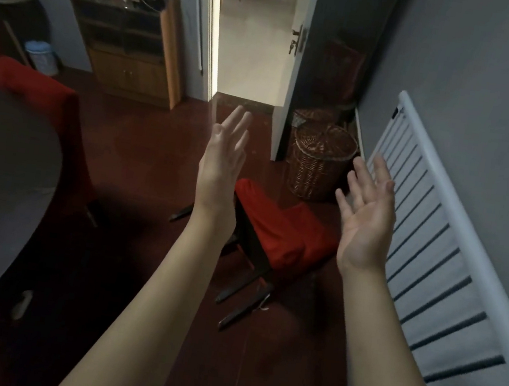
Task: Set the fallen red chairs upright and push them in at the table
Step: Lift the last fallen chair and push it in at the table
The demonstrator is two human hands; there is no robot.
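Lying on dark red floor (pixel 154 152) near the radiator (pixel 434 251), fallen red chair (pixel 286 233) (left hand (pixel 222 159), right hand (pixel 367 215): fingers straight, empty)

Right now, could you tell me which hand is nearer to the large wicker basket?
Right. The right hand hovers open just right of the wicker basket; the left hand is farther off to its left.

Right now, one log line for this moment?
fallen chair: untouched | left hand: open | right hand: open | second chair: upright by table
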